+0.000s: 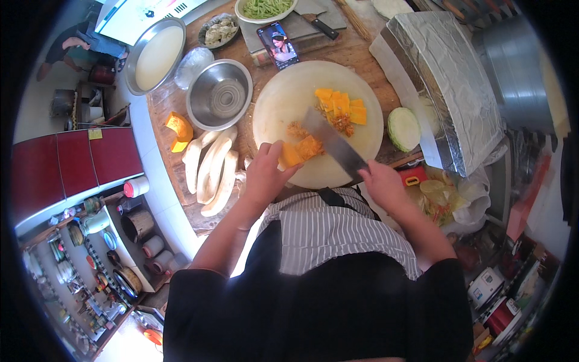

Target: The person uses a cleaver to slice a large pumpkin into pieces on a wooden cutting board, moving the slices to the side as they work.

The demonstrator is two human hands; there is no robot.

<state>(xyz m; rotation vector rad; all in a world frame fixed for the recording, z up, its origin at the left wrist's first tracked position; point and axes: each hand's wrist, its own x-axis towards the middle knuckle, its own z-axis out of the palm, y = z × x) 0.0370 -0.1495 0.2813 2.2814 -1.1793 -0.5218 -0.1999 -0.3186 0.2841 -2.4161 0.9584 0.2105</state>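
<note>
On a round cutting board, my left hand holds a chunk of orange pumpkin near the board's lower left edge. My right hand grips the handle of a wide cleaver; its blade slants up and left across the board, beside the seedy side of the chunk. Cut pumpkin pieces lie at the board's upper right, with stringy pulp and seeds below them. More pulp sits left of the blade. Another pumpkin piece rests on the wooden table at the left.
Left of the board are an empty steel bowl, long pale peeled vegetables and a basin of whitish contents. A phone and a knife lie beyond it. Right are a cut cabbage and a foil-covered box.
</note>
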